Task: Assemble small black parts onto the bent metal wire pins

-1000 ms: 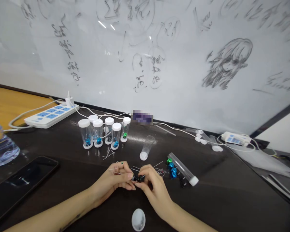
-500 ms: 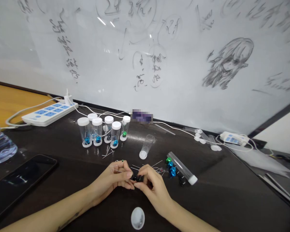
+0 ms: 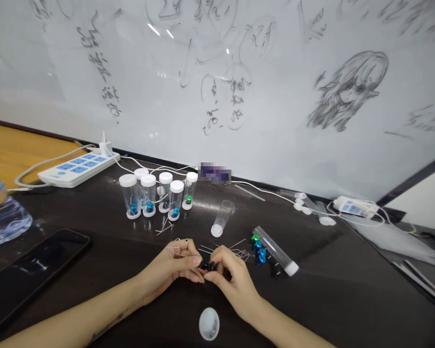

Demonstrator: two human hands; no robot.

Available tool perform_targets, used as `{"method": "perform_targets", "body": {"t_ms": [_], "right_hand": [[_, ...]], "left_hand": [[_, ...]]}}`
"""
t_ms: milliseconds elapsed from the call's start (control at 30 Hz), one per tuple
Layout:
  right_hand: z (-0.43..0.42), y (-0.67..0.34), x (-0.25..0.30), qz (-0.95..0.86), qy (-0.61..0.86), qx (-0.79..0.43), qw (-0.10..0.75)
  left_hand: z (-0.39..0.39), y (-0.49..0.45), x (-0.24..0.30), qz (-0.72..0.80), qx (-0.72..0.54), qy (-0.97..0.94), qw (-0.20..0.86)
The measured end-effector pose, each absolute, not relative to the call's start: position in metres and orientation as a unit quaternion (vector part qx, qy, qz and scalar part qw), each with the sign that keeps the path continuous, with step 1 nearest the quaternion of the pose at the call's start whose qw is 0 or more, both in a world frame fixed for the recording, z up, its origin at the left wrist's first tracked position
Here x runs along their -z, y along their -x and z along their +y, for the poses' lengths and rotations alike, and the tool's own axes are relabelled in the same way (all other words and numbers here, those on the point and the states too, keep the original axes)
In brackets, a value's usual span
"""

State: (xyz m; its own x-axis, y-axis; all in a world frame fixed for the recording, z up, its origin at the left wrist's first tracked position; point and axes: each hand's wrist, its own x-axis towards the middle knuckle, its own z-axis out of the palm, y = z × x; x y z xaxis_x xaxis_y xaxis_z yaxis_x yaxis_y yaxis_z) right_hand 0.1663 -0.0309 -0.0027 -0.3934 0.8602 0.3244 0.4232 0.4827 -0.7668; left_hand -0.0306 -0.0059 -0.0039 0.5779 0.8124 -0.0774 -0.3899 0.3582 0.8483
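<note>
In the middle of the head view, my left hand [image 3: 184, 261] and my right hand [image 3: 234, 275] meet over the dark table. Both pinch a small black part [image 3: 210, 266] between them; fingers cover most of it, so its shape is unclear. A thin metal rod [image 3: 174, 248] also lies across my left fingers. Just behind my right hand are several loose thin metal rods [image 3: 239, 252], some bent. To its right sit small green [image 3: 254, 238] and blue metal parts [image 3: 261, 256], with black parts [image 3: 275, 269] beside them. Nearer me lies a translucent oval piece [image 3: 209, 324].
Several clear tubes with white caps [image 3: 148, 180] stand behind my left hand. An open tube [image 3: 224, 217] and a lying capped tube [image 3: 275, 249] are farther right. A phone [image 3: 32, 275], water bottle [image 3: 3, 212] and power strip [image 3: 79, 166] occupy the left.
The whole view has shifted slightly, so things appear a little farther right. Both hands keep their pinch on the black part, with only slight finger movement.
</note>
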Motion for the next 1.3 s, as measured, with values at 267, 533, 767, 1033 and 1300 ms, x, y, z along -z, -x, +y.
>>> {"method": "perform_targets", "body": {"t_ms": [267, 533, 767, 1033, 1300], "right_hand": [[-0.0316, -0.1654, 0.0026, -0.781, 0.404, -0.301, 0.369], [-0.0306, -0.1664, 0.0026, -0.789, 0.410, -0.301, 0.343], [-0.0302, -0.1657, 0.0031, -0.775, 0.405, -0.305, 0.377], [-0.0324, -0.1650, -0.0032, -0.769, 0.431, -0.295, 0.368], [-0.0313, -0.1668, 0.0058, -0.772, 0.409, -0.288, 0.393]], "left_hand": [[-0.0066, 0.0313, 0.0056, 0.252, -0.390, -0.411, 0.784], [-0.0057, 0.0304, 0.0048, 0.251, -0.378, -0.417, 0.788], [-0.0054, 0.0314, 0.0057, 0.255, -0.392, -0.407, 0.785], [-0.0051, 0.0314, 0.0049, 0.258, -0.390, -0.403, 0.786], [-0.0057, 0.0312, 0.0035, 0.259, -0.392, -0.409, 0.782]]}}
